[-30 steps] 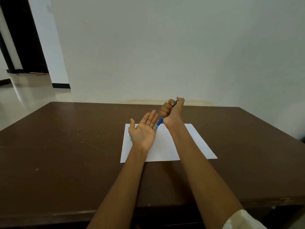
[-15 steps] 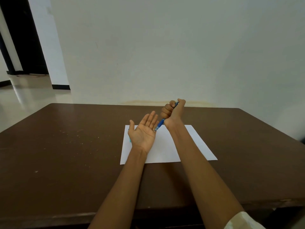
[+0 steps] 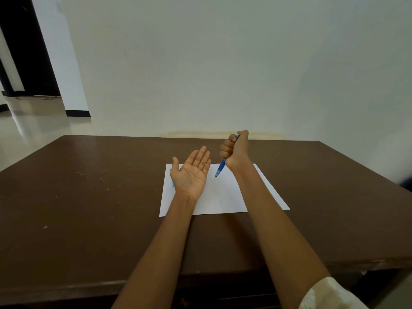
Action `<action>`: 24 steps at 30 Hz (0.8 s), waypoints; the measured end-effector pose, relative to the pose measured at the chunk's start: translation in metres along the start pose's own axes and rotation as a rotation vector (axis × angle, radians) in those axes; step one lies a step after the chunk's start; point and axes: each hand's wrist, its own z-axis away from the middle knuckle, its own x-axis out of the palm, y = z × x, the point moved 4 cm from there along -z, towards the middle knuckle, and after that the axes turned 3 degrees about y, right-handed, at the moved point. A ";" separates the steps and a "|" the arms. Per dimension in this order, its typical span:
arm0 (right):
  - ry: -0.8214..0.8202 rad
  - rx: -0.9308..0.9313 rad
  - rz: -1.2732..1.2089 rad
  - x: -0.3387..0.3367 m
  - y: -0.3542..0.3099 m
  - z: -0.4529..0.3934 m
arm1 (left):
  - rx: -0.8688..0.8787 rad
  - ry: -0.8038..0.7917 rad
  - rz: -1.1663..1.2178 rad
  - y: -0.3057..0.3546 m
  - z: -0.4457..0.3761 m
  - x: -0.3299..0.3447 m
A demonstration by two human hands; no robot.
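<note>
Both forearms reach forward, bare and nearly parallel, and a pale sleeve (image 3: 330, 295) shows only at the right elbow. The left hand (image 3: 191, 175) lies palm up, its fingers straight and close together and its thumb spread out to the left. The right hand (image 3: 235, 150) is a raised fist just beside it, apart from it, thumb on top. It grips a pen (image 3: 220, 168) whose tip points down from the fist's underside.
</note>
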 end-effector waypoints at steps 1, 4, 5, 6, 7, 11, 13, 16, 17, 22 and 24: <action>-0.001 0.001 -0.014 0.000 0.000 -0.001 | -0.002 0.001 -0.005 0.000 0.000 0.000; -0.022 0.010 -0.096 0.003 0.000 -0.003 | -0.015 -0.006 -0.016 -0.003 0.001 0.002; -0.028 0.015 -0.134 0.004 0.001 -0.003 | -0.020 -0.011 -0.016 -0.003 0.002 0.003; -0.030 0.020 -0.171 0.004 0.003 -0.003 | -0.024 -0.015 -0.014 -0.003 0.003 0.004; -0.028 0.026 -0.200 0.004 0.005 -0.004 | -0.028 -0.020 -0.011 -0.004 0.004 0.005; -0.010 0.037 -0.253 0.001 0.011 -0.006 | -0.037 -0.034 0.014 -0.003 0.005 0.007; -0.005 0.037 -0.266 -0.001 0.011 -0.007 | -0.038 -0.041 0.015 -0.003 0.005 0.007; -0.001 0.028 -0.265 -0.003 0.010 -0.008 | -0.038 -0.049 0.013 -0.004 0.005 0.008; 0.000 0.025 -0.263 -0.003 0.010 -0.008 | -0.036 -0.051 0.015 -0.004 0.005 0.008; -0.001 0.026 -0.238 -0.002 0.012 -0.007 | -0.032 -0.064 0.034 -0.003 0.005 0.008; 0.001 0.029 -0.233 -0.002 0.013 -0.007 | -0.034 -0.069 0.039 -0.003 0.005 0.009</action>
